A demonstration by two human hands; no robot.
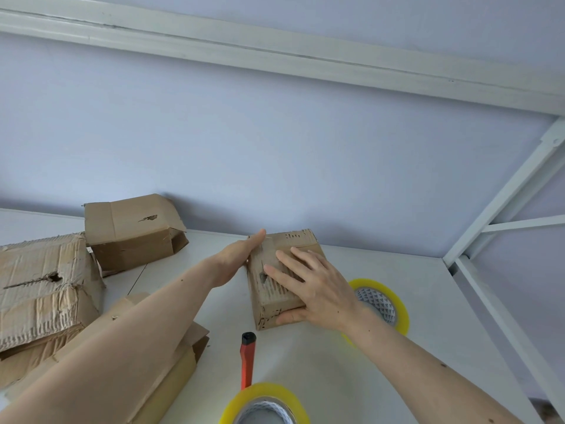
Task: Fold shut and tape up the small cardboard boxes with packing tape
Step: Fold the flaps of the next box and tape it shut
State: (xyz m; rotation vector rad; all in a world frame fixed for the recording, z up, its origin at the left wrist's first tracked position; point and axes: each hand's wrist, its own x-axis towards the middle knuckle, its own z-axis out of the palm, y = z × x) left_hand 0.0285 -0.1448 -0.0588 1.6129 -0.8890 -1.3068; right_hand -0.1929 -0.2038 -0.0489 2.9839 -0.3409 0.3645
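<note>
A small worn cardboard box [269, 293] lies closed on the white table [321, 362], near the wall. My left hand [237, 260] lies flat against its left side, fingers straight and reaching the far top corner. My right hand [312, 286] presses flat on the box's top, fingers spread, thumb against the near side. One roll of yellowish packing tape [394, 298] lies just right of the box, partly behind my right wrist. A second tape roll [266, 403] sits at the near edge of the view.
A red and black utility knife [247, 358] lies between the box and the near tape roll. Three more cardboard boxes crowd the left: a torn large one [42, 289], one at the back [131, 231], one under my left forearm [180, 362]. A white metal frame [504, 191] stands at right.
</note>
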